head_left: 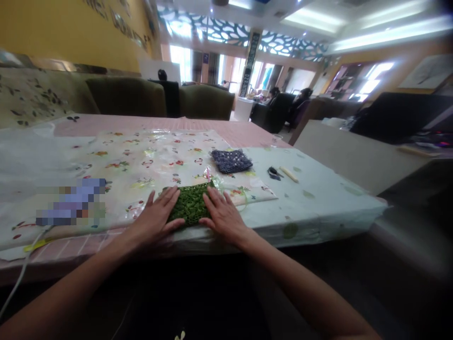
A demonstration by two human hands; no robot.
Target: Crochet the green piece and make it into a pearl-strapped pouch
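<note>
A green crocheted piece (192,204) lies flat near the table's front edge. My left hand (157,212) rests on its left side with the fingers stretched out. On its right side lies my right hand (222,212), fingers spread and palm down. Something thin and pink (208,174), perhaps a crochet hook, stands up at the piece's far edge. Beyond it, to the right, sits a dark grey-purple crocheted piece (231,161). Small black-handled scissors or a similar tool (274,173) and a cream-coloured stick (289,174) lie farther right.
Patterned plastic covers drape the table (247,130). At left lies a blurred-out bluish object (72,203) with a white cable (24,269) running off the edge. A yellow strip (37,244) is near it. Chairs (207,101) stand behind the table; other people sit in the background.
</note>
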